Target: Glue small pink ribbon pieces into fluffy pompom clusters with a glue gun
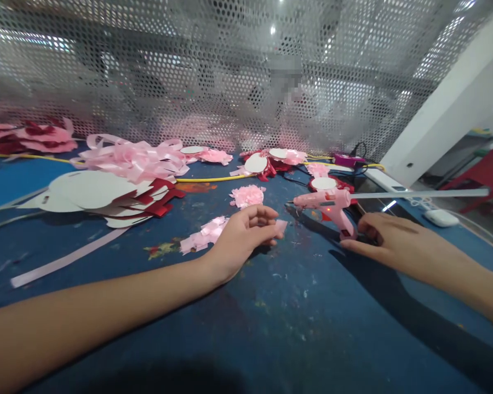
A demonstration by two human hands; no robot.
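My left hand [246,232] rests on the blue table [271,328], fingers curled around a small pink ribbon piece [280,225]. A row of pleated pink ribbon [203,235] lies just left of that hand. My right hand [384,241] lies flat on the table, its fingers touching the handle of a pink hot glue gun [332,208]. The gun stands upright with its nozzle pointing left toward my left hand, a long glue stick [419,193] sticking out of its back.
White card circles and red pieces [102,197] are stacked at left, with pink ribbon loops [135,156] behind. A pink ribbon rosette [247,195] and finished rosettes [271,161] lie further back. A perforated metal screen [189,71] closes off the far edge. A loose ribbon strip [66,257] lies at front left.
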